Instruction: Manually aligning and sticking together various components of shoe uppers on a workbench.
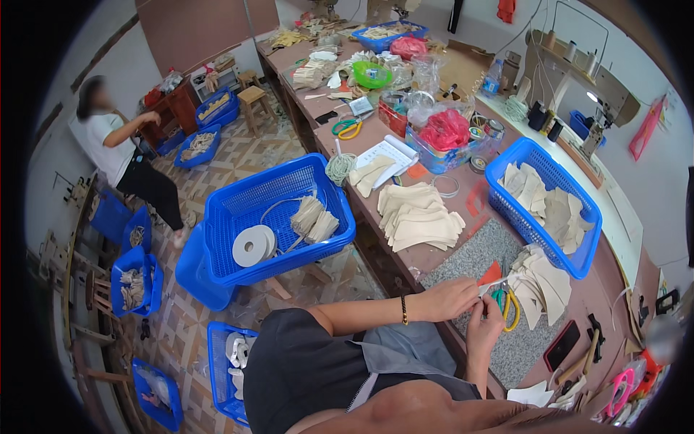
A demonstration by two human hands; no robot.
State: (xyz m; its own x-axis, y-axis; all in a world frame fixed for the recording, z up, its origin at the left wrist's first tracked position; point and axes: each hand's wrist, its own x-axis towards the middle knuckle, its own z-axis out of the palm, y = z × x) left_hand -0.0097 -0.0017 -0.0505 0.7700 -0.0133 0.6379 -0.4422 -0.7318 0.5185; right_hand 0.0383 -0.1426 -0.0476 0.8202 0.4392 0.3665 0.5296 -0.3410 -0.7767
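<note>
Over the grey stone slab, my two hands meet in front of me. My left hand, with a dark beaded bracelet at its wrist, has its fingers pinched together on a thin white strip. My right hand is closed beside it, fingertips bent toward the same strip; whether they hold it is too small to make out. Scissors with yellow and green handles lie just right of my fingers. A fan of cream cut pieces lies beyond them, and an orange-red scrap sits by the strip.
A stack of cream pieces lies left of the slab. A blue basket of pieces stands at right, near a phone. Left of the table, another blue basket holds a white roll. A person stands far left.
</note>
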